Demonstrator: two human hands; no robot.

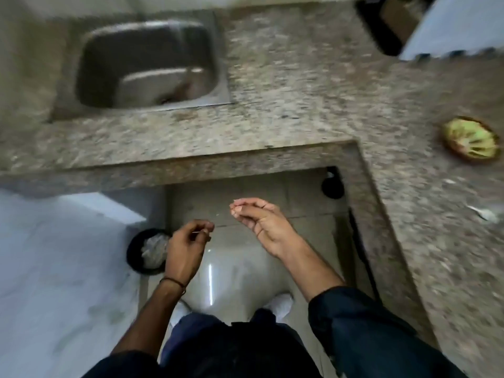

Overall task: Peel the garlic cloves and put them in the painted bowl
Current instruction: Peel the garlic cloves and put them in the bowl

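Note:
The painted bowl (469,139), green inside with a brown rim, stands on the granite counter (300,85) at the far right. Both my hands hang over the floor in front of the counter. My left hand (185,246) has its fingers curled and pinches a thin pale sliver, perhaps garlic skin, at its fingertips. My right hand (259,219) is palm-up with the fingertips bunched together; a small pale bit may sit between them, though blur hides what it is. Pale scraps (482,212) lie on the counter right of my right arm.
A steel sink (147,64) is set in the counter at the upper left. A black bin (148,251) with white waste stands on the floor beside my left hand. A dark round object (332,186) sits under the counter corner. My white shoes show below.

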